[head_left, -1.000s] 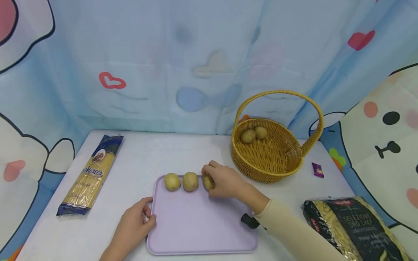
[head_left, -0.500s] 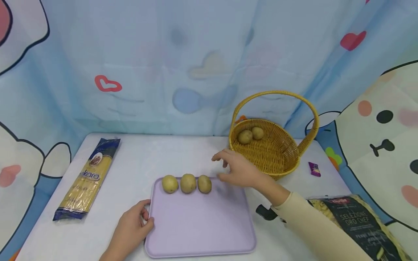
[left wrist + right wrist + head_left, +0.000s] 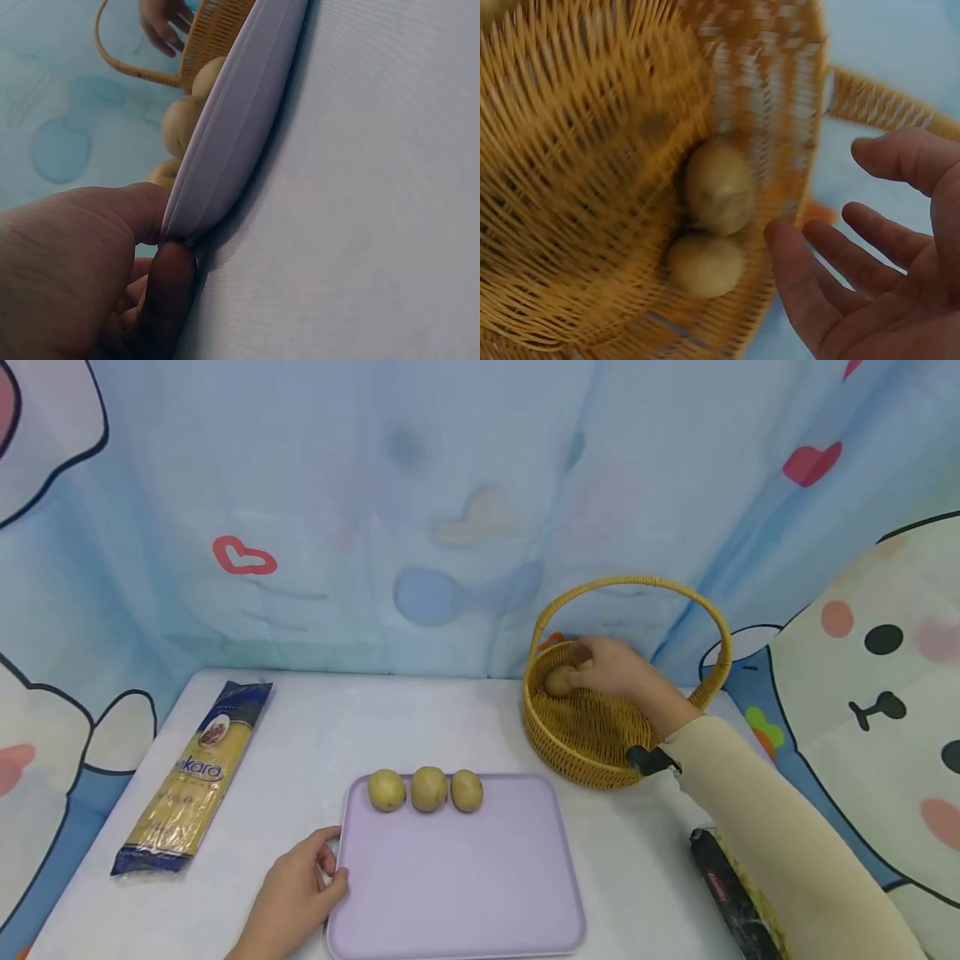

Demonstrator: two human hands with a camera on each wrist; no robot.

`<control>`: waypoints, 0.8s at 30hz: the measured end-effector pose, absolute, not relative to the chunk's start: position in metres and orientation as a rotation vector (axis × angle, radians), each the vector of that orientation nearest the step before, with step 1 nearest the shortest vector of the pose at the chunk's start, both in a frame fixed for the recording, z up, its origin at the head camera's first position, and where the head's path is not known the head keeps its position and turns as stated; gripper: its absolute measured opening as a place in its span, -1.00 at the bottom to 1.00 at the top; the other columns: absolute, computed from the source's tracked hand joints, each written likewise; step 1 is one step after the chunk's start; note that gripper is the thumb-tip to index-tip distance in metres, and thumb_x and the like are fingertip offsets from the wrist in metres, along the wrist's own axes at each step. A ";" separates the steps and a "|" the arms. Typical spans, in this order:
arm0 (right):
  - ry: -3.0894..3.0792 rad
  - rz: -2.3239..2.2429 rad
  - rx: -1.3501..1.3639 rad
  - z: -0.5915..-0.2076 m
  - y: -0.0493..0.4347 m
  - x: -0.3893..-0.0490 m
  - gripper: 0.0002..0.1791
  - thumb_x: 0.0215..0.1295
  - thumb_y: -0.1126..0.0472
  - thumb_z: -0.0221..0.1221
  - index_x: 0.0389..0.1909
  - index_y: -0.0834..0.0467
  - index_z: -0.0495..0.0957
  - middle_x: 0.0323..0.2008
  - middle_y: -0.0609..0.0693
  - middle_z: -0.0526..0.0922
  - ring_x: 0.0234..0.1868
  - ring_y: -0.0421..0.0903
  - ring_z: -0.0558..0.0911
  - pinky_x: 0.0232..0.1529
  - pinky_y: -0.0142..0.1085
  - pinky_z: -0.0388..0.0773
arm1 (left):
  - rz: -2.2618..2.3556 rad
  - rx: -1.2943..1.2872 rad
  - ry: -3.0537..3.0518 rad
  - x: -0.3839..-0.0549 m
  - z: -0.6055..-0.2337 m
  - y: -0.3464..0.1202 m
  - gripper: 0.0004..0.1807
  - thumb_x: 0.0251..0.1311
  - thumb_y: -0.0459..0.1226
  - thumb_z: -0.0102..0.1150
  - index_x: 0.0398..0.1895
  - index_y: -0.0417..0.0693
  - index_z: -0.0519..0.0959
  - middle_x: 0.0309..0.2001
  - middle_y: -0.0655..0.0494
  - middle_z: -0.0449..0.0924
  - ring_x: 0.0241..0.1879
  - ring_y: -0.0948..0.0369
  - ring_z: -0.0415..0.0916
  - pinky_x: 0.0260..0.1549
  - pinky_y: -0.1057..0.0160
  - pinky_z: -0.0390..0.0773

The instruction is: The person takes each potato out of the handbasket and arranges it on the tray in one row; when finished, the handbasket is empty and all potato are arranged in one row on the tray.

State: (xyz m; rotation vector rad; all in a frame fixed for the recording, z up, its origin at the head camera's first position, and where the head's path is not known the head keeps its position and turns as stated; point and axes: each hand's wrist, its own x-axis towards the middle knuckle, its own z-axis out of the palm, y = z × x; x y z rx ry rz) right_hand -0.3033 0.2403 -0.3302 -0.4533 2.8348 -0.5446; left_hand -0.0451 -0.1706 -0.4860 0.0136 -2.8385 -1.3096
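My left hand [image 3: 291,891] pinches the left edge of a lilac tray [image 3: 457,877]; in the left wrist view its thumb and a finger [image 3: 171,281] close on the rim. Along the tray's far edge lie three potatoes [image 3: 428,789] in a row. My right hand [image 3: 611,667] reaches into a wicker basket [image 3: 577,760] with its fingers spread. Inside, two potatoes [image 3: 720,186] rest against the wall, just beside the fingertips [image 3: 780,234] in the right wrist view. In the head view the hand partly covers one of them.
A pack of spaghetti [image 3: 198,777] lies at the left of the white table. At the right, a black pasta bag [image 3: 735,893] is partly behind the beige sleeve [image 3: 780,835]. The basket's tall handle [image 3: 633,581] arches over the hand. A printed curtain [image 3: 337,485] hangs behind.
My right hand has let go of the third potato on the tray and moved up and right into the basket. The left hand keeps its hold on the tray.
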 end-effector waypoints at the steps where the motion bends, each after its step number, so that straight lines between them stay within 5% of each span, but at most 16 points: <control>1: 2.826 -0.521 -0.444 -0.333 0.243 -0.307 -0.37 0.29 0.09 0.15 0.31 0.32 0.33 0.21 0.30 0.43 0.23 0.27 0.39 0.13 0.13 0.37 | -1.318 0.019 -2.841 -0.044 -0.486 -0.170 -0.44 -0.02 -0.40 0.34 0.14 -0.26 0.49 -0.45 0.31 0.41 -0.66 0.37 0.31 -0.67 0.38 0.38; 6: 2.793 -0.509 -0.386 -0.348 0.253 -0.319 -0.32 0.29 0.12 0.17 0.36 0.35 0.25 0.27 0.34 0.36 0.24 0.30 0.36 0.13 0.12 0.38 | -1.357 0.046 -2.865 -0.042 -0.486 -0.167 -0.46 0.00 -0.38 0.31 0.15 -0.22 0.50 -0.46 0.32 0.41 -0.65 0.35 0.31 -0.66 0.37 0.37; 13: 2.713 -0.586 -0.322 -0.370 0.264 -0.326 -0.39 0.27 0.14 0.16 0.32 0.28 0.35 -0.07 0.28 0.54 -0.24 0.09 0.49 -0.27 -0.13 0.44 | -1.352 0.033 -2.871 -0.039 -0.486 -0.162 -0.47 0.00 -0.37 0.32 0.13 -0.22 0.51 -0.48 0.35 0.39 -0.65 0.37 0.30 -0.64 0.37 0.37; 19: 2.730 -0.522 -0.388 -0.380 0.265 -0.324 -0.34 0.14 0.14 0.32 0.25 0.26 0.41 0.09 0.24 0.51 0.00 0.13 0.51 -0.07 -0.02 0.47 | -1.322 0.020 -2.883 -0.038 -0.484 -0.161 -0.47 0.00 -0.36 0.33 0.13 -0.23 0.51 -0.49 0.36 0.38 -0.65 0.38 0.30 -0.64 0.37 0.36; 24: 2.735 -0.399 -0.495 -0.379 0.259 -0.320 -0.37 0.03 0.18 0.39 0.17 0.21 0.46 0.03 0.19 0.54 0.00 0.14 0.50 -0.05 0.02 0.44 | -1.325 0.010 -2.869 -0.038 -0.483 -0.161 -0.47 -0.01 -0.37 0.33 0.13 -0.23 0.51 -0.48 0.35 0.38 -0.65 0.38 0.30 -0.65 0.37 0.36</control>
